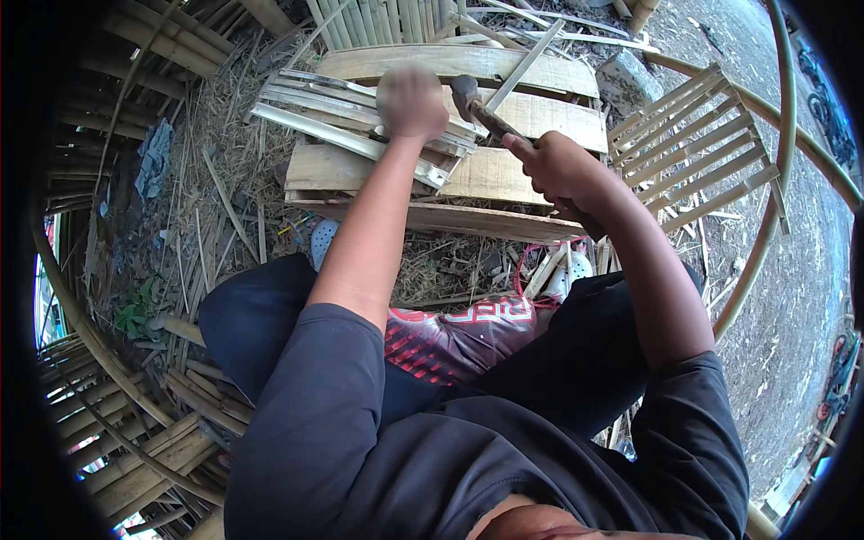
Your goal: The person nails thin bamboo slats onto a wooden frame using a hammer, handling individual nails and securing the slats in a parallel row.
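My right hand (560, 169) is closed around the handle of a hammer (490, 120). The hammer's dark metal head is just right of my left hand (414, 106), above the wooden boards. That left hand is over a bundle of split bamboo slats (346, 117), which lie slantwise and overlap one another. A blurred patch covers its fingers, so their grip is hidden. Under the slats is a low bench of pale wooden boards (540, 121) with gaps between them. One pale slat (351, 142) lies along the bundle's near side.
A bamboo slat rack (693, 144) leans at the right, near a curved bamboo pole (760, 243). A grey block (627, 79) sits by the bench's far right corner. Bamboo scraps and straw litter the ground. A printed red-and-black sack or cloth (468, 337) lies between my legs.
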Demonstrator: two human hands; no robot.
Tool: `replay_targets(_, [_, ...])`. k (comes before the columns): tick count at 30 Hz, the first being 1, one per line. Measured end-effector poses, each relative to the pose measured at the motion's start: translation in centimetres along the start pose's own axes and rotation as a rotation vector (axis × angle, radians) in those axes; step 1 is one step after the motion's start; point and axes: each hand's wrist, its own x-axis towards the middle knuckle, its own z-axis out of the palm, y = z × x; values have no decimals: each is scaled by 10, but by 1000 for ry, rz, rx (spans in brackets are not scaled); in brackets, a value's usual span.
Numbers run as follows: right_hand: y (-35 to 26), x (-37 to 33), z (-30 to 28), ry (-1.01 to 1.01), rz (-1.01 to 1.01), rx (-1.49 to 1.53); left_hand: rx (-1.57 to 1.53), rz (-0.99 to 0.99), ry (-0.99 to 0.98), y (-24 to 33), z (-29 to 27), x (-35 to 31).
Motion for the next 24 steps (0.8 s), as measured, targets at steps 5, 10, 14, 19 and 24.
replay_targets(5, [-3,-4,-1,34,17,70,-23,4,-13,1,-1,-2])
replay_targets(10, [-16,-8,-2,73,-22,91,-5,-16,-24,-2,-1,-2])
replay_targets(14, [-38,-25,-15,360,-261,88,8,-18,-39,8,-1,0])
replay_targets(19, [0,-4,-1,47,-20,-3,14,-7,-11,2,-1,7])
replay_targets(24, [-14,-26,-11,150,-13,-10,5,-15,16,-9,2,3])
